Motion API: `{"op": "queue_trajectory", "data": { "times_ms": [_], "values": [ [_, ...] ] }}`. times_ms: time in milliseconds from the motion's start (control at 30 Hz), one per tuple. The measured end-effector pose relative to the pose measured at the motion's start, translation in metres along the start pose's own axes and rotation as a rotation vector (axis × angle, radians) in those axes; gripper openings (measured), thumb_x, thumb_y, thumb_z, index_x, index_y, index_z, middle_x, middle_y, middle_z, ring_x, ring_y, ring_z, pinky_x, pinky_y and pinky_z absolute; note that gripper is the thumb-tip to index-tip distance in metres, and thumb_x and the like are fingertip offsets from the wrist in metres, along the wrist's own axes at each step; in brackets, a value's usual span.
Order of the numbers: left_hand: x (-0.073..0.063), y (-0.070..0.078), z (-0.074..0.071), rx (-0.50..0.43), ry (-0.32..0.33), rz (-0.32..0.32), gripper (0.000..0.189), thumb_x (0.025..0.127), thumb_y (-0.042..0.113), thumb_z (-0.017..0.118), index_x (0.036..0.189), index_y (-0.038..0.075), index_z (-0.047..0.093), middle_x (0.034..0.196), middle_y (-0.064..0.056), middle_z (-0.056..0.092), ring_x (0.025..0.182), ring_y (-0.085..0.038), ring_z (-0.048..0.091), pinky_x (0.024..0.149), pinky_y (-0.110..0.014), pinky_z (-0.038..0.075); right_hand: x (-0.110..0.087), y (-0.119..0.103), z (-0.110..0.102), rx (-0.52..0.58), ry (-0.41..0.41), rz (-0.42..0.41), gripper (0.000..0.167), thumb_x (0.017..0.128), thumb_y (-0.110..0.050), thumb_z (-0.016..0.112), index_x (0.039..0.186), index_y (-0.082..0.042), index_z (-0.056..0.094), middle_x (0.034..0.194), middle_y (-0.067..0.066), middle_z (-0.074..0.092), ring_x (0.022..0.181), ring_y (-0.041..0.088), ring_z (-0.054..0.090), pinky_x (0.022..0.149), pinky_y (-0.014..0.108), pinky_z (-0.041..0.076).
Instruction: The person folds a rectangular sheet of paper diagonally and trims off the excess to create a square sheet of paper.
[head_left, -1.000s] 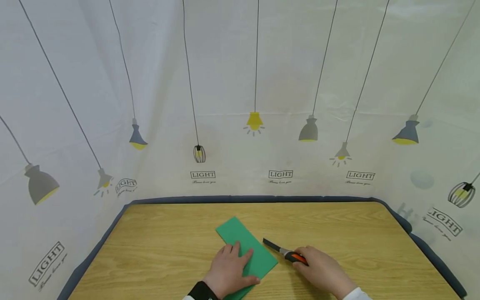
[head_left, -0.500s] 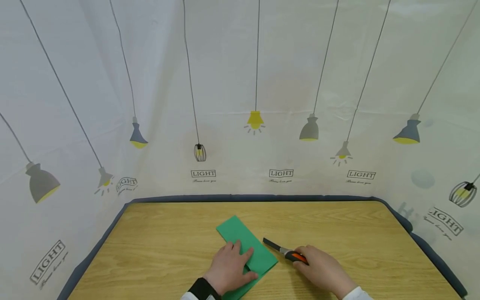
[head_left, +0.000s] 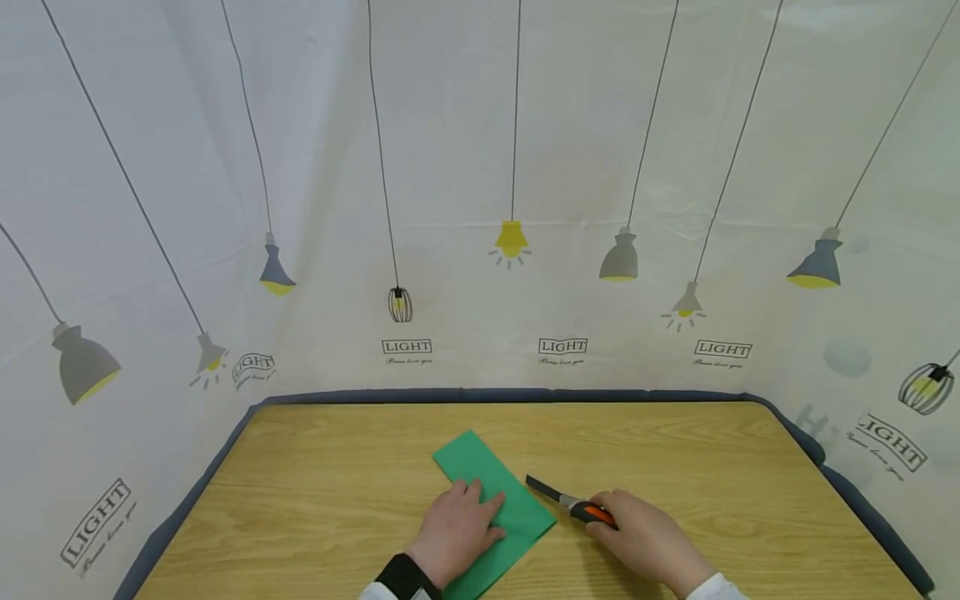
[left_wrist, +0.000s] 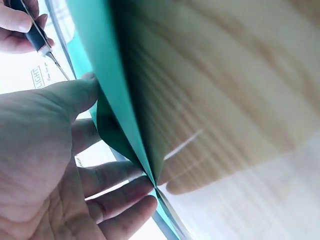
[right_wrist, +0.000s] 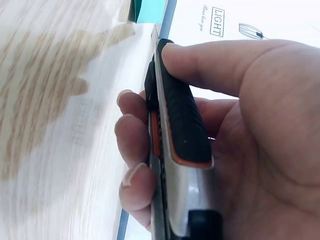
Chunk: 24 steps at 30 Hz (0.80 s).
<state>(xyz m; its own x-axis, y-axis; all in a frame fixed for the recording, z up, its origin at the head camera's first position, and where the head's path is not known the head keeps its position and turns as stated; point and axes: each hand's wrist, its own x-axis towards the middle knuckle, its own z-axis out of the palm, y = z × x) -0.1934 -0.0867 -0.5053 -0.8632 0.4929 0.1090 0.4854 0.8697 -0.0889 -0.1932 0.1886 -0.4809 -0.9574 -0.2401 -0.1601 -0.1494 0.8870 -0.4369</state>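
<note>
A folded sheet of green paper [head_left: 517, 514] lies slantwise on the table. My left hand [head_left: 459, 527] rests on its left side, fingertips pointing away and thumb toward the paper's middle. In the left wrist view, the fingers of that hand [left_wrist: 45, 145] reach along the paper [left_wrist: 102, 55], its layers bowing apart near the thumb. To the right, my right hand [head_left: 647, 537] grips a utility knife [head_left: 573, 507] with a black blade out. The blade tip points up and left, close beside the paper's right edge. Thumb and fingers wrap the black-and-orange knife handle [right_wrist: 182, 110] in the right wrist view.
The wood-grain table [head_left: 322, 467] has a dark padded border [head_left: 457, 397] along its back and sides. Behind it hangs a white sheet [head_left: 450, 125] printed with lamps and the word LIGHT. A dark band [head_left: 405, 577] circles my left wrist.
My left thumb has drawn in toward the fingers across the paper. A dark gap between the paper's layers, seen beside the thumb half a second ago, has closed. The right hand and knife stay put.
</note>
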Motion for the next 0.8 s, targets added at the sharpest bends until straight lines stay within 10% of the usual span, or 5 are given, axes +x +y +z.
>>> {"op": "queue_trajectory", "data": {
  "times_ms": [400, 800],
  "values": [
    [0.0022, -0.0035, 0.0021, 0.05, -0.023, 0.026, 0.036, 0.096, 0.014, 0.06, 0.131, 0.022, 0.063, 0.12, -0.006, 0.064, 0.109, -0.023, 0.06, 0.083, -0.033, 0.057, 0.0004, 0.0028, -0.0003, 0.046, -0.022, -0.017, 0.032, 0.088, -0.033, 0.071, 0.114, -0.015, 0.068, 0.095, -0.004, 0.064, 0.073, 0.013, 0.051, 0.063, 0.032, 0.042],
    [-0.0009, -0.003, -0.0053, -0.206, -0.238, -0.042, 0.098, 0.073, 0.085, 0.054, 0.148, 0.022, 0.045, 0.149, -0.018, 0.043, 0.134, -0.036, 0.043, 0.097, -0.047, 0.051, -0.0014, 0.0028, -0.0011, 0.045, -0.016, -0.018, 0.03, 0.088, -0.033, 0.072, 0.113, -0.016, 0.069, 0.096, -0.004, 0.065, 0.074, 0.012, 0.052, 0.065, 0.033, 0.043]
  ]
}}
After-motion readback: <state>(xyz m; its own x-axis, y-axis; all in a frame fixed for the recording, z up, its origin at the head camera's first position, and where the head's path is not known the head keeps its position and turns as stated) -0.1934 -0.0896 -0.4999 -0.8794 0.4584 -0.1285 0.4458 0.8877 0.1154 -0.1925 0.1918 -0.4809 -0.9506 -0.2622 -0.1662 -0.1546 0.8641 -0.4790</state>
